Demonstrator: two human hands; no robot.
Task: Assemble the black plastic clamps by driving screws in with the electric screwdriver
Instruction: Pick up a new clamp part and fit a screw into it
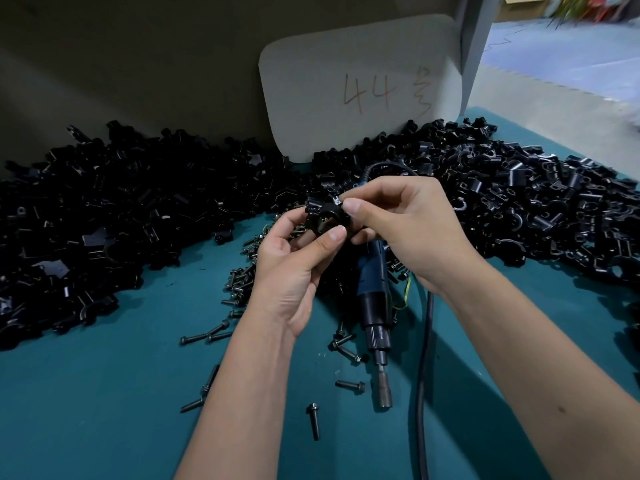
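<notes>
Hands meet above the middle of the table (104, 393). The left hand (291, 271) holds a black clamp (325, 216), its fingers curled around it. The right hand (408, 226) pinches a small part on top of the clamp with thumb and finger. Under the hands lies the screwdriver (375, 299), tip pointing near. Loose screws (313, 420) lie beside it. Big piles of black clamps (121, 209) fill the far side.

Bare forearms; hands (291, 268) ungloved
</notes>
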